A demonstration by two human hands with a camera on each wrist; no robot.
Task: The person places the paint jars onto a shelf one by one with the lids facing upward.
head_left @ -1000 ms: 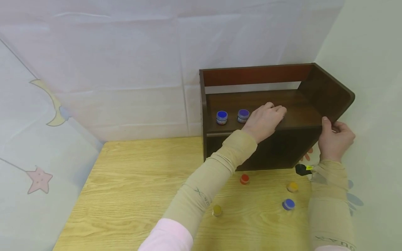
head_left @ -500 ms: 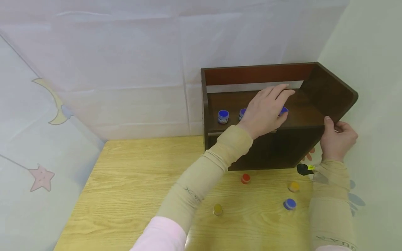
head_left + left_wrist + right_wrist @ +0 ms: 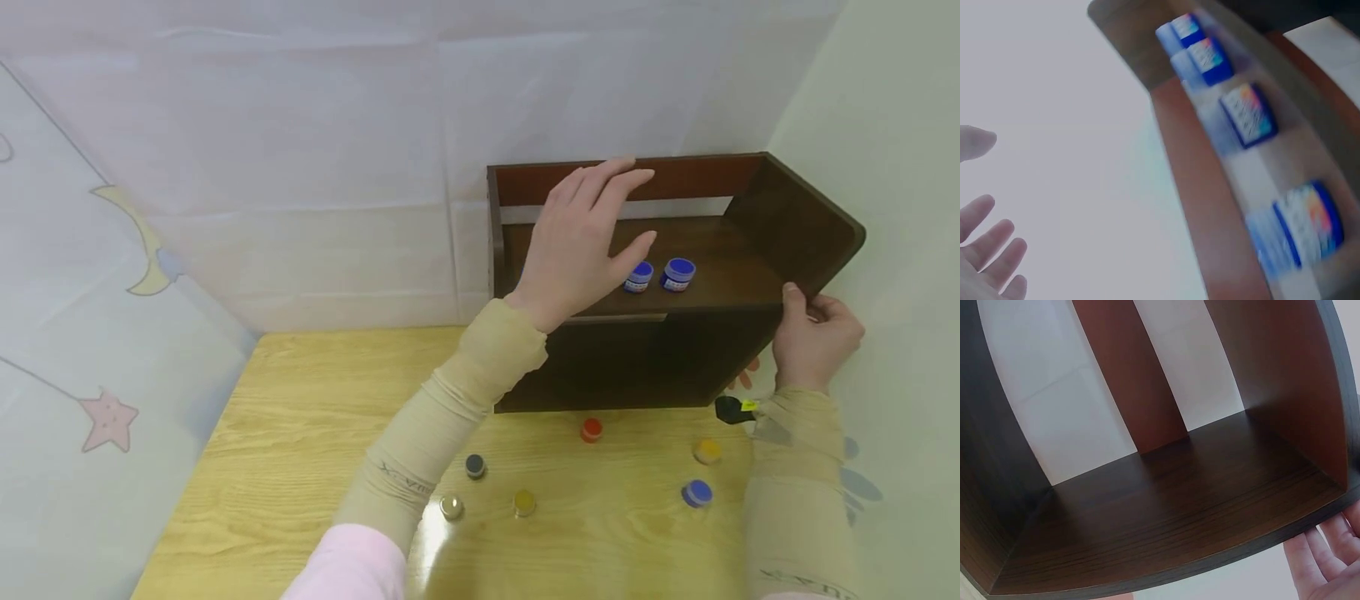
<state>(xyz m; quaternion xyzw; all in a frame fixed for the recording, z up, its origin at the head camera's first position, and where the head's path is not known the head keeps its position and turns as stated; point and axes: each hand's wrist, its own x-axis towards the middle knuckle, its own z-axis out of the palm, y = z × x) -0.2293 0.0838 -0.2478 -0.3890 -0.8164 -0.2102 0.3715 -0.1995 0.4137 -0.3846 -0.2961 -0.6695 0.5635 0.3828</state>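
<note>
My left hand (image 3: 581, 233) hovers over the left half of a dark brown wooden shelf unit (image 3: 727, 250), fingers spread and holding nothing. Just right of its thumb, two small blue-lidded paint jars (image 3: 678, 275) stand upright on the upper board. The left wrist view shows several such jars (image 3: 1250, 115) in a row, blurred; in the head view the hand covers those at the left. At the unit's right side, my right hand (image 3: 817, 337) grips the front edge of the side panel between thumb and curled fingers. Its fingers (image 3: 1310, 556) appear beside the panel in the right wrist view.
Small jars stand on the wooden table (image 3: 337, 400): red (image 3: 592, 430), yellow (image 3: 524, 502), orange-yellow (image 3: 707, 452), blue (image 3: 697, 493), dark grey (image 3: 475, 466) and whitish (image 3: 451, 507). A black object (image 3: 733, 410) with a yellow tag lies by the right wrist. Walls border the back and right.
My left hand has let go of the rightmost blue jar, opened, and moved left and up. That jar stays on the board. The right hand keeps its grip.
</note>
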